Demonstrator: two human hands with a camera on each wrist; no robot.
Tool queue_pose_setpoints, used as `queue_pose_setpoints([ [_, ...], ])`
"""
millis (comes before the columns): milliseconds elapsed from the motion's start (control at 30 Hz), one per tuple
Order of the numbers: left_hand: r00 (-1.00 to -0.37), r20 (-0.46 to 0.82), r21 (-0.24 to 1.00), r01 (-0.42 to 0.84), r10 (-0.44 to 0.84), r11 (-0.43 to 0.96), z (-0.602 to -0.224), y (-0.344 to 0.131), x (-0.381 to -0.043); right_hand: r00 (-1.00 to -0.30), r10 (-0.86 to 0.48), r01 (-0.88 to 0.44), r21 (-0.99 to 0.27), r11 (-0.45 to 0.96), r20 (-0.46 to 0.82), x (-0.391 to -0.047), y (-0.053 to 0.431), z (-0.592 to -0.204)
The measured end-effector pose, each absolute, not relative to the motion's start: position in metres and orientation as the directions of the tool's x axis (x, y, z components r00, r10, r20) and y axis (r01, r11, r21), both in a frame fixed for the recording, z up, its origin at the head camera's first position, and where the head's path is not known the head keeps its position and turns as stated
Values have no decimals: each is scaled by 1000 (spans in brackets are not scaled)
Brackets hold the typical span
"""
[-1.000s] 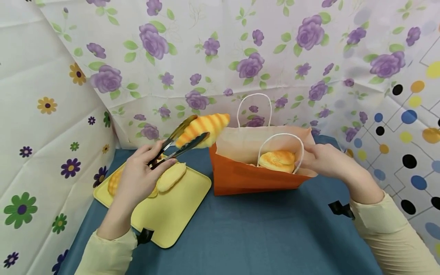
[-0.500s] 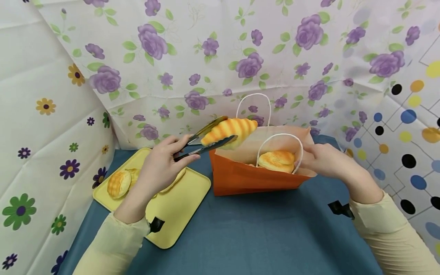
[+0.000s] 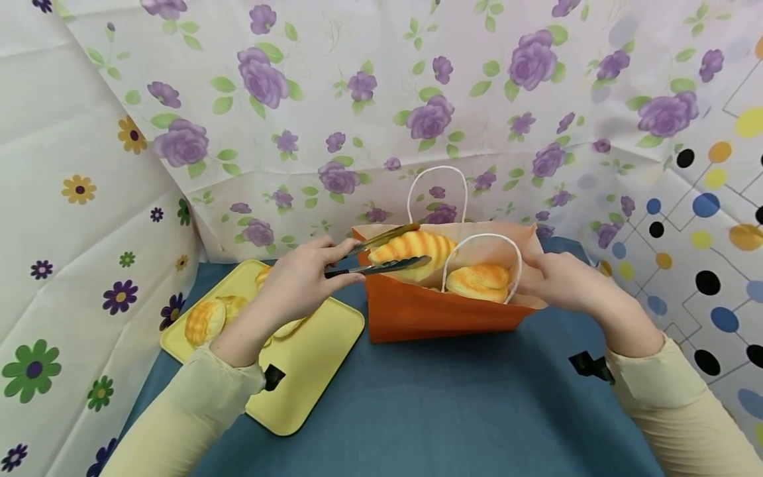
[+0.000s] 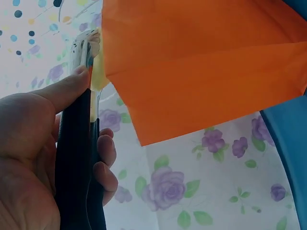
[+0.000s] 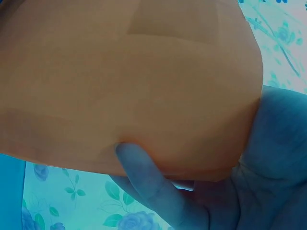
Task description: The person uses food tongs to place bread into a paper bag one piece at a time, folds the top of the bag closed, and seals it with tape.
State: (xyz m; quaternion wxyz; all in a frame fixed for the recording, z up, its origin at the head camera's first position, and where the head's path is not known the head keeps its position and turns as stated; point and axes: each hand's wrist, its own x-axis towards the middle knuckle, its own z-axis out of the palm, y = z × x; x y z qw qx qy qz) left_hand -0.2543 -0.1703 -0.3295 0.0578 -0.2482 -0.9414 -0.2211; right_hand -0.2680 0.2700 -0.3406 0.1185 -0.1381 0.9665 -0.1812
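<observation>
My left hand (image 3: 301, 278) grips a pair of tongs (image 3: 387, 266) by the black handles, which also show in the left wrist view. Between the tongs' tips is a striped, croissant-shaped bread (image 3: 420, 248), over the mouth of an orange paper bag (image 3: 441, 315). Inside the bag a round golden bun (image 3: 479, 283) shows beneath the near white handle. My right hand (image 3: 560, 281) holds the bag's right side. The right wrist view shows one finger lying against the paper (image 5: 144, 96), others partly hidden behind the edge.
A yellow tray (image 3: 316, 358) lies left of the bag, with several breads on it, such as a grid-marked bun (image 3: 204, 322); my left arm covers part of it. A blue cloth (image 3: 453, 404) covers the table. Flowered sheets (image 3: 334, 86) stand behind.
My left hand has carried the tongs and the striped bread rightward from above the tray, then lower, to the bag's mouth. My right hand stays at the bag's side.
</observation>
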Motion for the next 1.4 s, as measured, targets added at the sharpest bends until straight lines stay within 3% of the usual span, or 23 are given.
queue_pose_setpoints([
  [267, -867, 199, 325, 499, 457, 803, -320, -166, -258, -932, -325, -246, -377, 893, -160, -269, 269, -342],
  [933, -864, 5, 208, 493, 503, 845, -301, -141, -277, -933, -311, -229, -371, 900, -179, -264, 269, -341],
  [1400, -873, -22, 184, 475, 487, 860, -290, -133, -278, -936, -306, -221, -387, 895, -175, -262, 270, -340],
])
